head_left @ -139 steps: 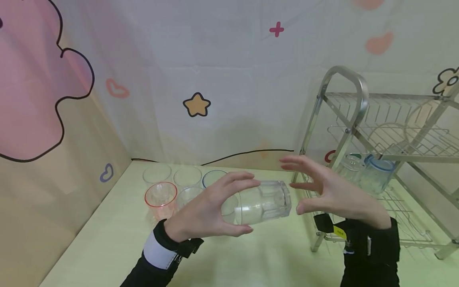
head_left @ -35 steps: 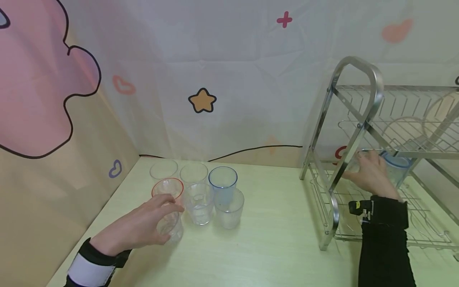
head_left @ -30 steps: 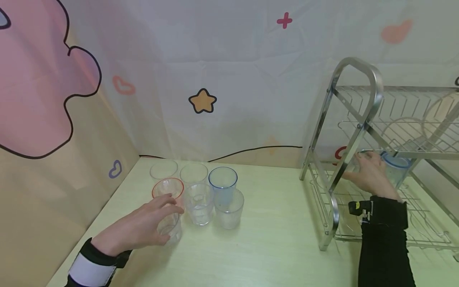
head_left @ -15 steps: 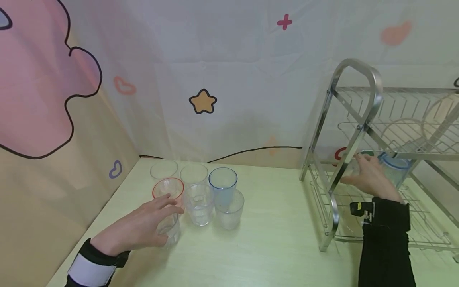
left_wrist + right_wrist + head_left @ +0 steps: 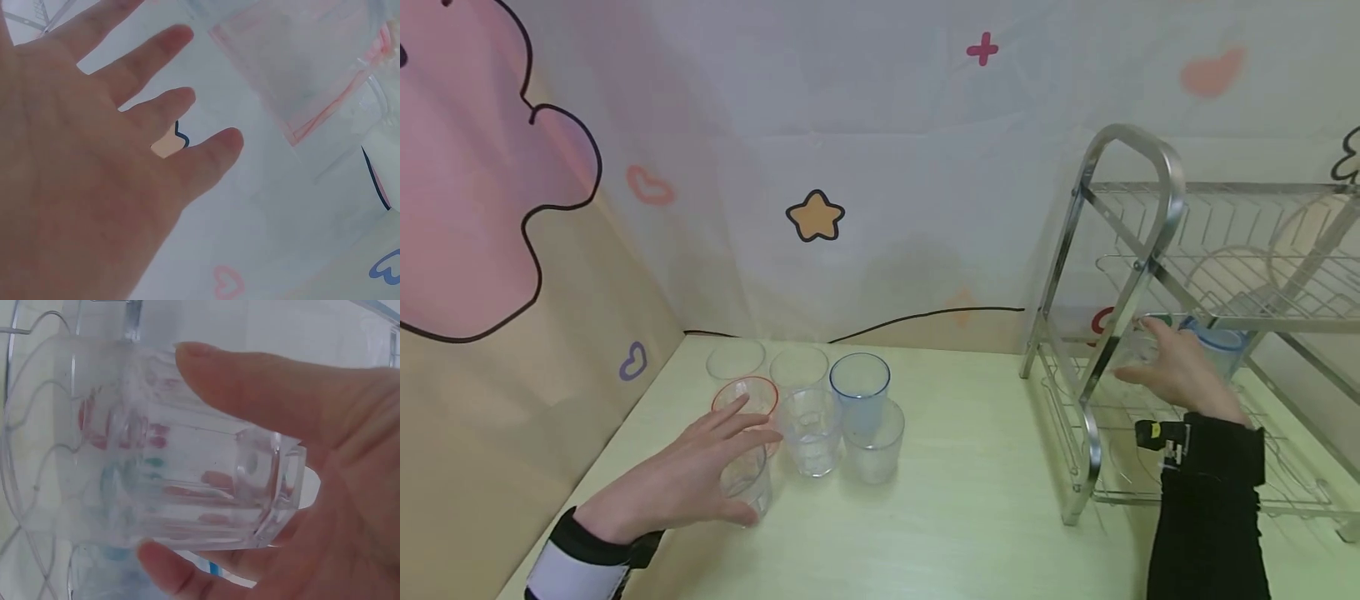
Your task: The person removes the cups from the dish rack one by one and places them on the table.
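In the head view, my left hand is around a clear glass at the near left, its thumb low at the glass. The left wrist view shows these fingers spread. My right hand is inside the rack's lower level, beside an upside-down clear faceted glass. In the right wrist view, its thumb and fingers spread around that glass, with a gap between the glass base and palm. A blue glass stands just beyond this hand.
A two-tier metal dish rack stands at right, clear plates in its upper tier. Several upright glasses cluster at the table's left, among them a red-rimmed one, a blue-rimmed one and a clear one. Patterned cloth hangs behind.
Earlier, a clear glass was held sideways by my left hand, right hand near it. Since then the left hand went to the near-left glasses, the right into the rack. Lately both hands' fingers have loosened slightly.
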The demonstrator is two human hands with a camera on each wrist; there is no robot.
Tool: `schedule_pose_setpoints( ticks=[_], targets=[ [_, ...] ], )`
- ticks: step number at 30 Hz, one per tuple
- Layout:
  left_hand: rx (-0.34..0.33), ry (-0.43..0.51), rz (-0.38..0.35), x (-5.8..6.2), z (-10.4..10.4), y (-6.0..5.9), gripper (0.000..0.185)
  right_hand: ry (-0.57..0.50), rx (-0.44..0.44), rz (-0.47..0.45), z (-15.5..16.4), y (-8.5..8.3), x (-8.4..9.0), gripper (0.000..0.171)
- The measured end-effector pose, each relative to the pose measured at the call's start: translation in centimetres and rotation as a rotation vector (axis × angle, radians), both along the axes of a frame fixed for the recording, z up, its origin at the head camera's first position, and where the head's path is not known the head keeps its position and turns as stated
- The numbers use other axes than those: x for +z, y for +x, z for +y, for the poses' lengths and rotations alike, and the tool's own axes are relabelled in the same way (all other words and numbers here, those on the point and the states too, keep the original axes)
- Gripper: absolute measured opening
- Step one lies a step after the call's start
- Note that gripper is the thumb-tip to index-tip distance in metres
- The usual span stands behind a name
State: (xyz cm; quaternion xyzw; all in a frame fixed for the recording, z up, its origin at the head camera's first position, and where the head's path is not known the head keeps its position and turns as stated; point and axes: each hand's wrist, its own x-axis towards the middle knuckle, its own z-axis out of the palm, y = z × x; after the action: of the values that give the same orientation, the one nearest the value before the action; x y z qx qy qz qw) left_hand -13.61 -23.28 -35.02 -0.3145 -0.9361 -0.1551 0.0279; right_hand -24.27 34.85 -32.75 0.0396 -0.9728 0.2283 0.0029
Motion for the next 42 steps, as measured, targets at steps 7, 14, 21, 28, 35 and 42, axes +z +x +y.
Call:
schedule_pose_setpoints(
  ticks=[7,14,21,28,35,42],
  targets=[
    [-0.035,0.016,-0.026,0.5,0.3,0.1,0.096,0.088,0.011,0.081,0.4,0.8,1.1,0.086],
    [-0.069,0.022,0.01,1.0,1.4,-0.4,0.098,0.102,-0.004,0.052,-0.1,2.2,2.7,0.09],
    [-0.101,0.074,0.078,1.6,2.4,-0.7,0.097,0.166,-0.028,0.099,-0.1,4.2,4.4,0.096],
    [-0.098,0.069,0.071,2.4,3.4,-1.0,0.098,0.168,-0.026,0.177,-0.3,6.4,5.6,0.072],
    [-0.086,0.093,-0.001,3.1,5.1,-1.3,0.096,0.135,-0.04,0.193,-0.4,7.5,6.0,0.096],
    [-0.132,0.148,-0.041,3.8,7.4,-1.5,0.096,0.063,-0.04,0.167,-0.5,8.4,6.0,0.101]
  ],
)
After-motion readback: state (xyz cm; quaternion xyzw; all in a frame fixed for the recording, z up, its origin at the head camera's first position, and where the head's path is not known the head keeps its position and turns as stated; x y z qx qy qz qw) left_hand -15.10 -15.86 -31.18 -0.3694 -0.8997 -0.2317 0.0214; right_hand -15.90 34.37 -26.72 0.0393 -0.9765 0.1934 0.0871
